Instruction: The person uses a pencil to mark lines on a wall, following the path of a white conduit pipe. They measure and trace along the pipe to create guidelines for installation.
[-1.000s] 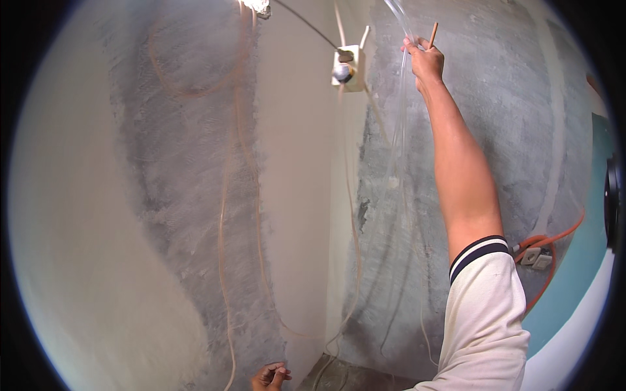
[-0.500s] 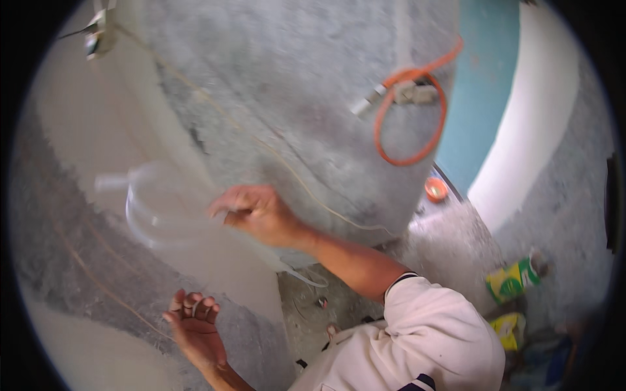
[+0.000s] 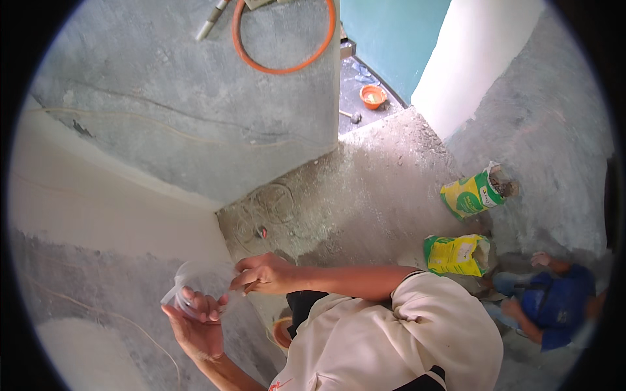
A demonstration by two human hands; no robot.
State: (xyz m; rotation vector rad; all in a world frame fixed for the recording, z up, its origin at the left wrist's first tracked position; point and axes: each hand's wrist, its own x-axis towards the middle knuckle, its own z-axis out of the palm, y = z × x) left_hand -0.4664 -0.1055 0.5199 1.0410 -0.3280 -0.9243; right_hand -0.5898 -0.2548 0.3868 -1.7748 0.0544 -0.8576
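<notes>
Tubing (image 3: pixel 173 291) — clear, looped, in left hand (image 3: pixel 201 331)

Left hand (image 3: pixel 201 331) curled (loosely), right hand (image 3: pixel 268 274) near

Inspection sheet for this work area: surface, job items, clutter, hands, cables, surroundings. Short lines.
Surface: floor, rough grey, pale specks.
Job items: clear tube, looped at the left hand, partly blurred.
Clutter: upper sack and lower sack, both green and yellow; orange bowl past the end of the grey wall.
Hands: left, fingers curled around the tube; right hand, fingers beside its blurred loop, contact unclear.
Cables: thin cord along the grey wall; orange hose also there, in a loop.
Surroundings: teal wall beyond; person in blue at right.
</notes>
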